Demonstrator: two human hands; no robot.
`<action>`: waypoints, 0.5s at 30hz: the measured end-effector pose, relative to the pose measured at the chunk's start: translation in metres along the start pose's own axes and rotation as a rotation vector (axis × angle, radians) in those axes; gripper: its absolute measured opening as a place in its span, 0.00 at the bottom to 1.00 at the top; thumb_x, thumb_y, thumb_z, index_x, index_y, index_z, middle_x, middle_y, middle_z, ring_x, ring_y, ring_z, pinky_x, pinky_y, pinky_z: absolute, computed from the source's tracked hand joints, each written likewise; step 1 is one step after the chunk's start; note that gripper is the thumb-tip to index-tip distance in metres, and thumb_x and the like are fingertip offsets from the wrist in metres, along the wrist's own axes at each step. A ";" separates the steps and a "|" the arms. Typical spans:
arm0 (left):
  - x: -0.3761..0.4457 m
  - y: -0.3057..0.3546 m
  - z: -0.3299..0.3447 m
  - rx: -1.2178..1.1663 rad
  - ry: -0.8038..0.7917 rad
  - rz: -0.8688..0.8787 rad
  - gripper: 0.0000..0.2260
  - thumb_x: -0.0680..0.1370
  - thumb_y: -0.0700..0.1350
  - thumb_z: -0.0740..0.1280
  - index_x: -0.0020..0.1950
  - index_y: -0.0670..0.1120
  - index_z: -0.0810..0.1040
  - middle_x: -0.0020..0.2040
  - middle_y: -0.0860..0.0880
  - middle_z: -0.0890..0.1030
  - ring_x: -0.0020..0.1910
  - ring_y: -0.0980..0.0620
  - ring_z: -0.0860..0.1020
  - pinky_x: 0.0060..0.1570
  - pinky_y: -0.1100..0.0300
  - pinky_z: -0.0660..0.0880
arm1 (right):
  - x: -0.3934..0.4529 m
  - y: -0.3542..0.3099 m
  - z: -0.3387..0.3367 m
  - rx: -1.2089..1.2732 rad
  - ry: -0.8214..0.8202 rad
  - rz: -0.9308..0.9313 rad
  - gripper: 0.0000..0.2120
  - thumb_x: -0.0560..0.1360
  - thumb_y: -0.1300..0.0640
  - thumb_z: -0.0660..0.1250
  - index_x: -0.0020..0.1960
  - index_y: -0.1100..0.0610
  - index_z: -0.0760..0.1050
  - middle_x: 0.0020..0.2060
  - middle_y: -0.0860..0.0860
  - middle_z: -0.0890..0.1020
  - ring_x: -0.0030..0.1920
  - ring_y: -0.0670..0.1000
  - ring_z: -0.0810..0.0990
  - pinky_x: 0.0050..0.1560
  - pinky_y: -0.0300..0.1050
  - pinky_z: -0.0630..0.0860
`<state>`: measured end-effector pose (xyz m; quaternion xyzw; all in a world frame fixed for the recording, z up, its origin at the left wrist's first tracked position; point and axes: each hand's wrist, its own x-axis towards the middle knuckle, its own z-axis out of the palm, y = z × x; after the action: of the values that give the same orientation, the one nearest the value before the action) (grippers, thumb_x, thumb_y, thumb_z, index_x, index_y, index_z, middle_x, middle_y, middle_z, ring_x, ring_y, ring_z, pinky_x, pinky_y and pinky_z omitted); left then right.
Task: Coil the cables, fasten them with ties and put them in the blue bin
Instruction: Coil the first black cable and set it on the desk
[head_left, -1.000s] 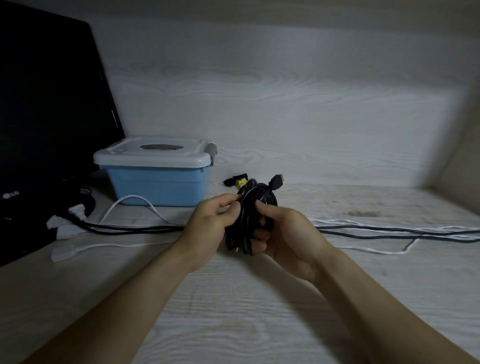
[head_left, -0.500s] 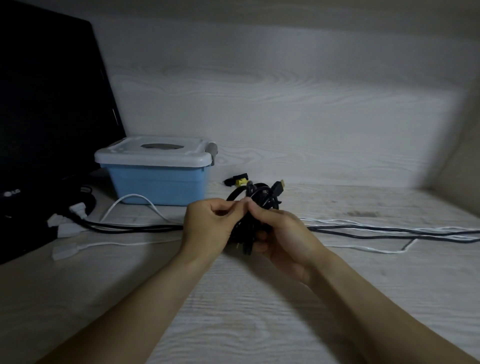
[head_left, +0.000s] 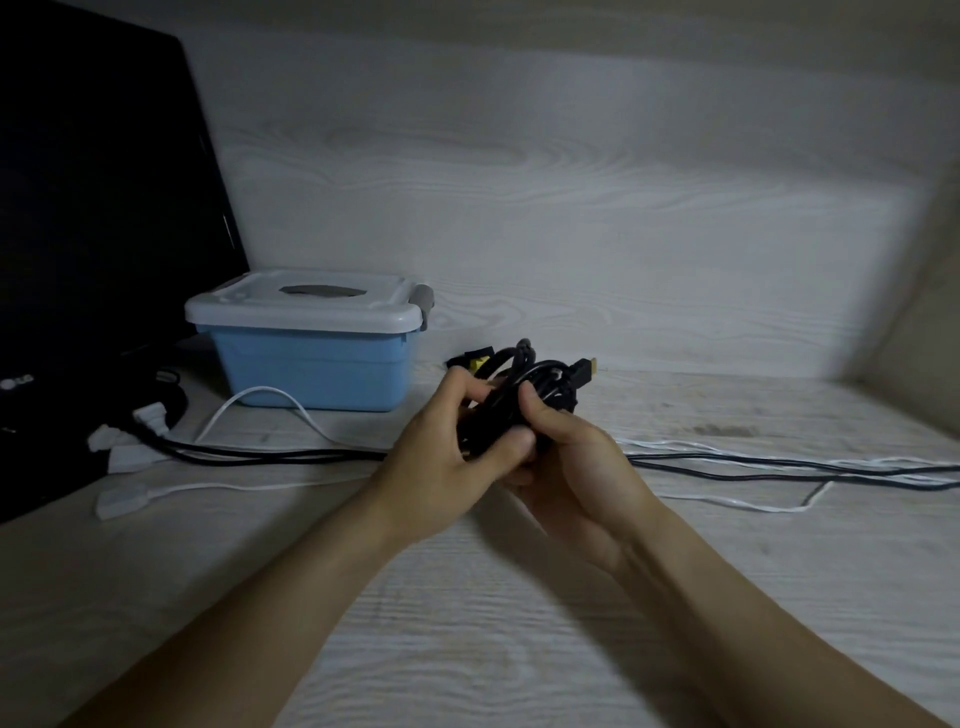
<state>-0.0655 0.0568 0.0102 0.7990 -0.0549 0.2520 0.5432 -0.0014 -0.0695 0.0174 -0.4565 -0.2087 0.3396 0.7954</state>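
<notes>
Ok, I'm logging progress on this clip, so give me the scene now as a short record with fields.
held: coiled black cable bundle
left hand: grips bundle
right hand: grips bundle
tie: cannot tell
bin: blue plastic bin, white lid on
loose: long white cable and black cables on the pale wooden desk

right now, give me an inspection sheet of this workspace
surface: pale wood-grain desk, bare in front.
job's things: coiled black cable held in both hands; blue bin at back left, lid on; no tie discernible.
clutter: small black and yellow item behind the coil.
grippers: left hand and right hand both grip the coil.
cables: loose black cables and white cables lie uncoiled across the desk.
surroundings: dark monitor left, wood-grain wall behind.
</notes>
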 end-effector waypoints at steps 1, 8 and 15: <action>0.000 -0.002 -0.002 0.057 -0.050 0.028 0.14 0.77 0.44 0.72 0.55 0.45 0.69 0.44 0.49 0.84 0.43 0.53 0.84 0.45 0.57 0.80 | -0.001 -0.001 0.000 -0.005 0.002 0.003 0.26 0.76 0.49 0.65 0.67 0.65 0.74 0.57 0.62 0.81 0.50 0.53 0.77 0.47 0.44 0.67; -0.001 0.001 -0.001 0.198 0.037 0.186 0.13 0.77 0.41 0.71 0.54 0.50 0.69 0.51 0.57 0.81 0.49 0.59 0.81 0.48 0.65 0.77 | -0.003 -0.012 -0.003 -0.036 -0.060 -0.016 0.21 0.80 0.53 0.62 0.66 0.67 0.74 0.53 0.59 0.82 0.48 0.51 0.81 0.40 0.39 0.77; 0.002 -0.006 -0.006 0.281 0.028 0.152 0.10 0.77 0.43 0.70 0.51 0.49 0.69 0.39 0.53 0.80 0.36 0.55 0.79 0.35 0.57 0.76 | -0.003 -0.015 -0.009 -0.546 0.206 -0.161 0.18 0.76 0.54 0.71 0.45 0.72 0.81 0.35 0.64 0.81 0.33 0.55 0.80 0.38 0.45 0.79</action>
<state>-0.0633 0.0651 0.0078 0.8569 -0.0719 0.3090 0.4064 0.0079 -0.0822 0.0255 -0.6674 -0.2461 0.1589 0.6847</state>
